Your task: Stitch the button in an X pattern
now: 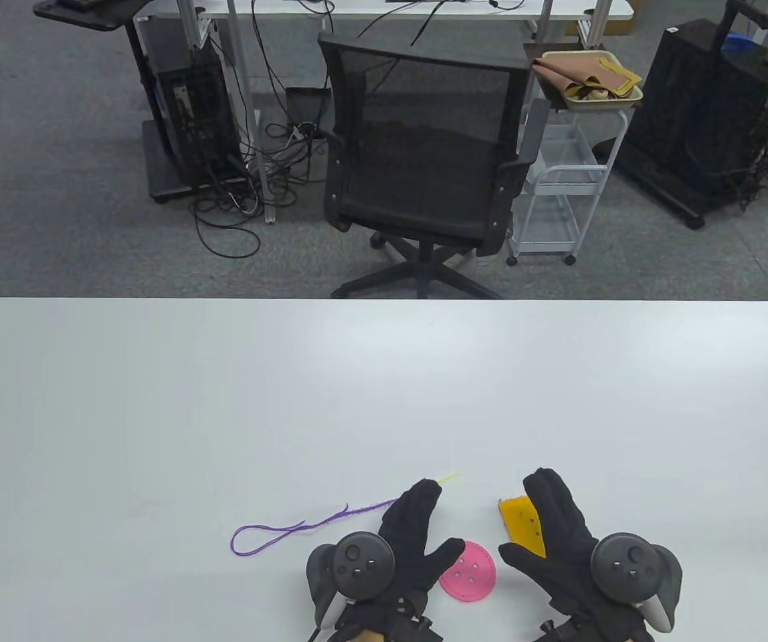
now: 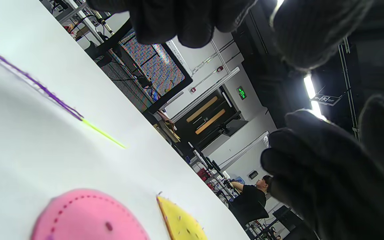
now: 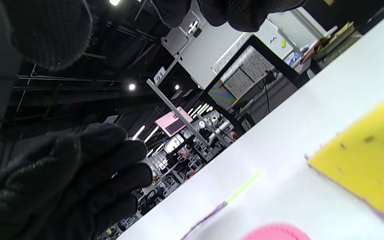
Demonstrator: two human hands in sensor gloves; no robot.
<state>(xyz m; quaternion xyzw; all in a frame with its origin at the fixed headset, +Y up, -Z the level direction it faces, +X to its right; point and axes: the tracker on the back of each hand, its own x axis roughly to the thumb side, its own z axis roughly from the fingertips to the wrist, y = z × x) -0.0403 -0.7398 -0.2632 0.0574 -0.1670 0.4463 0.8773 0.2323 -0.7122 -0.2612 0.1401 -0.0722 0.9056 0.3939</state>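
nearest the table's front edge, the left hand [image 1: 404, 542] and right hand [image 1: 558, 535] lie in black knit gloves, fingers spread and released, grasping nothing. between them rests a round pink felt button [image 1: 467, 570] with four holes and a stitched rim. the right hand partly covers a yellow felt piece [image 1: 523, 525] punched with small holes. beyond the left fingertips lies a thin yellow-green needle [image 1: 449, 477], trailing a fuzzy purple thread [image 1: 290, 531] that loops leftward across the smooth white table [image 1: 223, 401]. no writing is legible on these.
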